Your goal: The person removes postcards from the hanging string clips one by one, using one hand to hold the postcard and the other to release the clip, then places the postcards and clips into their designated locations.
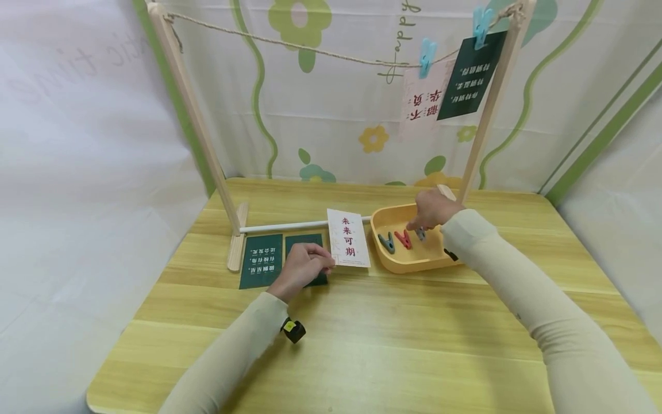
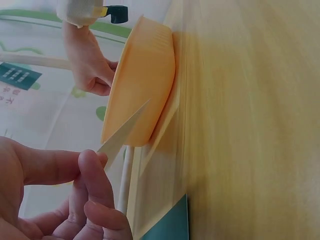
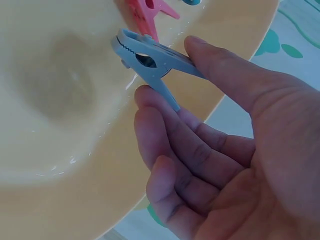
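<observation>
My left hand [image 1: 304,267] pinches the lower left corner of a white card with red characters [image 1: 349,238], tilted above the table; in the left wrist view thumb and finger of the left hand [image 2: 65,190] hold the card [image 2: 120,137], seen nearly edge-on. Inside the yellow tray [image 1: 408,265], my right hand [image 1: 434,208] holds a grey-blue clothespin [image 1: 420,233]. The right wrist view shows the right hand [image 3: 215,135] with thumb and fingers on the two handles of the clothespin [image 3: 150,60], its jaws together. Red [image 1: 403,239] and dark green [image 1: 386,243] clothespins lie in the tray.
Two dark green cards [image 1: 261,261] lie left, one partly under my left hand. A wooden frame [image 1: 199,123] holds a rope [image 1: 289,45], where blue clips [image 1: 427,57] hold a pink card [image 1: 424,98] and a green card [image 1: 472,77]. A white rod [image 1: 284,226] crosses behind.
</observation>
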`<state>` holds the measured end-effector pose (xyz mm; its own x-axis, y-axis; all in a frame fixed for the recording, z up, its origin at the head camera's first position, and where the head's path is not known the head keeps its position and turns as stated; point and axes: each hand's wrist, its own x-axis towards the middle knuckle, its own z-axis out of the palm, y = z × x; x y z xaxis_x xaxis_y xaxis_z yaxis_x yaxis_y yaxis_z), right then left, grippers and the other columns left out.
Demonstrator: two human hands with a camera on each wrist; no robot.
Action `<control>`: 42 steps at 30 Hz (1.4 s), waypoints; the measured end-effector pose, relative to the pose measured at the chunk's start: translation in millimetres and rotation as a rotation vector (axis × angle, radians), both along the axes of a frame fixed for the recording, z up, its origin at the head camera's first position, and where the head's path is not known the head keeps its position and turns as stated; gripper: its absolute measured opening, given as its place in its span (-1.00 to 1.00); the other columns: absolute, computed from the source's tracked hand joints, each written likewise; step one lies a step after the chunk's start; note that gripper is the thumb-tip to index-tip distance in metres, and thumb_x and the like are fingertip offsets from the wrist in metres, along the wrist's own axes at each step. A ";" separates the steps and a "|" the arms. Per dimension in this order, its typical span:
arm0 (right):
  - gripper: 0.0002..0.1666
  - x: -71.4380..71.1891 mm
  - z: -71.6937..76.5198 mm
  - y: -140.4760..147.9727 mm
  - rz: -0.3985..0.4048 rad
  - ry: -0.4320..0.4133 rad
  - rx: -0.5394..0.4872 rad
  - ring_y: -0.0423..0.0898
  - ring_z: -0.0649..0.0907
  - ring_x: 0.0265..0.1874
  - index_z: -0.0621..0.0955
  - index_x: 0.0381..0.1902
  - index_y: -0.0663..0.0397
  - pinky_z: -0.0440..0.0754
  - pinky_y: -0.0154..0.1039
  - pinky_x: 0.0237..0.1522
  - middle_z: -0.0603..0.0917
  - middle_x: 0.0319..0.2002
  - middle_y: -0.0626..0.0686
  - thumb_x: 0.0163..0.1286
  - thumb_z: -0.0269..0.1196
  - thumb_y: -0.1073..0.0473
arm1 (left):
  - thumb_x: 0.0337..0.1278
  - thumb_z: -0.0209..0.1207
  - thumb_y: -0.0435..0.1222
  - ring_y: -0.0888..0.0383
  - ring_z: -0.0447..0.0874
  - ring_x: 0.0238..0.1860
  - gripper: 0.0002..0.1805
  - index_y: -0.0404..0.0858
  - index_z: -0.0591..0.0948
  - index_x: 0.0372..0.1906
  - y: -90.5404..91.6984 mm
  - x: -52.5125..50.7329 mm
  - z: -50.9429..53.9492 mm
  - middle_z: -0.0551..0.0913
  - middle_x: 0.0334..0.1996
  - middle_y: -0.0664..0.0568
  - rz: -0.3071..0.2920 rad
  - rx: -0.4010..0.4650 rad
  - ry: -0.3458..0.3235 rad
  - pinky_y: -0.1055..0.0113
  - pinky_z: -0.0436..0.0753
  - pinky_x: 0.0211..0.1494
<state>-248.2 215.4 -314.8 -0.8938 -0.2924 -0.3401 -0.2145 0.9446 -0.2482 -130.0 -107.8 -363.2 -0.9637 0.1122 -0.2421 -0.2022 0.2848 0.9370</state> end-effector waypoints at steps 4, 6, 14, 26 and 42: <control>-0.62 -1.2 -1.5 0.9 -0.015 -0.012 0.022 -0.15 0.60 -0.63 0.71 -0.47 0.17 0.57 -0.28 -0.37 0.80 -0.50 0.13 0.41 0.45 -0.01 | 0.30 0.33 -0.42 0.13 0.79 -0.35 -0.96 -0.33 0.75 -0.26 -0.3 1.3 -1.5 0.83 -0.31 -0.09 -0.011 -0.006 0.000 0.18 0.81 -0.06; -0.63 -1.4 -2.2 1.4 -0.026 -0.023 0.026 -0.15 0.59 -0.61 0.71 -0.43 0.18 0.56 -0.27 -0.36 0.80 -0.47 0.14 0.40 0.45 -0.01 | 0.30 0.32 -0.41 0.14 0.78 -0.37 -0.95 -0.32 0.76 -0.26 -0.3 2.0 -2.5 0.83 -0.31 -0.09 -0.016 -0.010 -0.004 0.23 0.79 -0.09; -0.67 -1.0 -3.5 0.1 -0.035 -0.045 0.031 -0.10 0.65 -0.55 0.70 -0.38 0.18 0.57 -0.25 -0.30 0.80 -0.46 0.14 0.39 0.47 0.03 | 0.28 0.35 -0.38 0.14 0.79 -0.38 -0.96 -0.28 0.76 -0.26 2.4 2.8 -8.2 0.84 -0.34 -0.05 -0.008 -0.044 -0.035 0.26 0.75 -0.06; -0.67 -10.7 -10.4 0.0 -0.079 -0.107 0.023 -0.08 0.66 -0.54 0.66 -0.32 0.18 0.56 -0.22 -0.28 0.78 -0.49 0.13 0.38 0.48 0.03 | 0.18 0.34 -0.39 0.16 0.63 -0.52 -0.93 -0.25 0.81 -0.34 2.2 5.9 -13.8 0.78 -0.56 0.02 -0.023 -0.179 -0.039 0.39 0.50 -0.50; -0.68 -14.0 -16.7 -2.7 -0.129 -0.160 0.033 -0.14 0.52 -0.62 0.65 -0.25 0.23 0.51 -0.27 -0.48 0.75 -0.46 0.15 0.38 0.46 0.06 | 0.20 0.44 -0.31 0.15 0.64 -0.59 -0.77 -0.21 0.75 -0.57 9.8 6.4 -10.7 0.74 -0.68 0.06 -0.137 -0.483 0.058 0.39 0.47 -0.48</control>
